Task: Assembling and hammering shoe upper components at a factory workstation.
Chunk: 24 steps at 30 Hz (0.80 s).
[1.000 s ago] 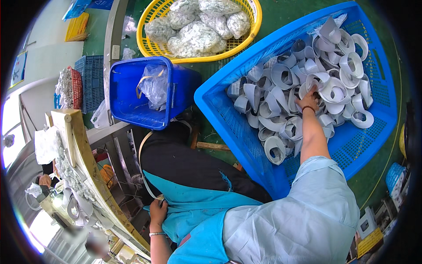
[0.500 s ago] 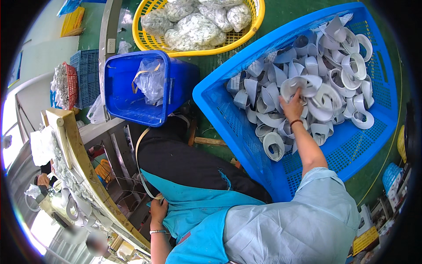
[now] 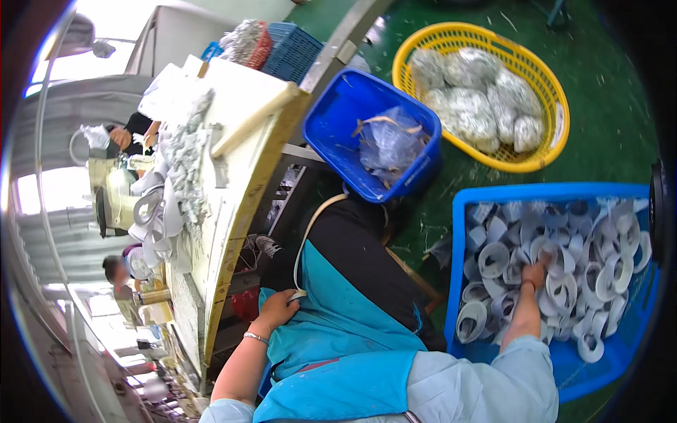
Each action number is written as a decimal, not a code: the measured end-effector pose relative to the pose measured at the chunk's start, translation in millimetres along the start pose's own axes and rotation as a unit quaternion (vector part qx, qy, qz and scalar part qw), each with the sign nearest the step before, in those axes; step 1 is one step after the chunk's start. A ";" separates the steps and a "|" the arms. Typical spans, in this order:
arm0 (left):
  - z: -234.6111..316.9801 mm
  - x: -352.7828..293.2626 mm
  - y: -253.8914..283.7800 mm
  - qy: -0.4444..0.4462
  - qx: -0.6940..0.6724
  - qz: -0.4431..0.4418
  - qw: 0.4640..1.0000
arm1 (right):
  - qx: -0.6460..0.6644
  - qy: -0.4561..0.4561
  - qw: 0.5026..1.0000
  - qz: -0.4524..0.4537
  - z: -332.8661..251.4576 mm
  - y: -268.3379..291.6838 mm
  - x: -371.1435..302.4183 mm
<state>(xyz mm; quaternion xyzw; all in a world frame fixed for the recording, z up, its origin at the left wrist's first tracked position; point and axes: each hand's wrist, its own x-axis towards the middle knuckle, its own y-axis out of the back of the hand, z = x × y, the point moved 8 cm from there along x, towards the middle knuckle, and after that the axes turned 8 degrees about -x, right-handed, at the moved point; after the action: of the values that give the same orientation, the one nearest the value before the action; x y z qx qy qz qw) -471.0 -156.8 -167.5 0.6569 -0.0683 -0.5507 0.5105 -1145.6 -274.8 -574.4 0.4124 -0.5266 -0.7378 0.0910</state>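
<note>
My right hand point(image 3: 537, 271) reaches down into a large blue crate point(image 3: 557, 374) on the floor at my right, its fingers among several white rolled strips point(image 3: 493, 258); whether it grips one I cannot tell. My left hand point(image 3: 278, 309) rests on my lap on the teal and black apron point(image 3: 338, 310), touching a thin cream cord point(image 3: 310, 225) that runs over it. A bracelet sits on that wrist.
A small blue bin point(image 3: 338, 120) with a clear plastic bag stands ahead, and a yellow basket point(image 3: 543, 84) of silvery bagged bundles lies beyond it. A pale worktable point(image 3: 247, 141) piled with white parts runs along my left. Other people work farther left. The floor is green.
The view has swung, so the table now fills the left and the crate sits lower right. My right hand has stayed among the rolled strips; my left hand remains on my lap.
</note>
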 end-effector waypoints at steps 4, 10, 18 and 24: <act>-3.7 -4.1 8.1 -0.012 -0.060 0.008 0.998 | 0.069 0.048 0.994 0.067 31.9 28.0 -9.9; -31.7 -22.1 32.5 -0.014 -0.178 0.027 0.984 | 0.261 0.146 0.946 0.123 37.0 72.8 -44.3; -90.4 -49.9 48.4 -0.013 -0.221 -0.021 0.975 | 0.457 0.140 0.864 0.161 70.4 151.9 -118.8; -173.5 -100.3 24.2 0.029 -0.370 -0.031 0.928 | 0.488 0.175 0.832 0.198 33.0 239.1 -206.3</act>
<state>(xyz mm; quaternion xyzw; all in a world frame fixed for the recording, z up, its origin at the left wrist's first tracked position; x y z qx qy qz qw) -360.5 0.5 -106.0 0.4386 0.1753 -0.5334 0.7017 -1107.9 -236.9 -261.4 0.4121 -0.8641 -0.2662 0.1125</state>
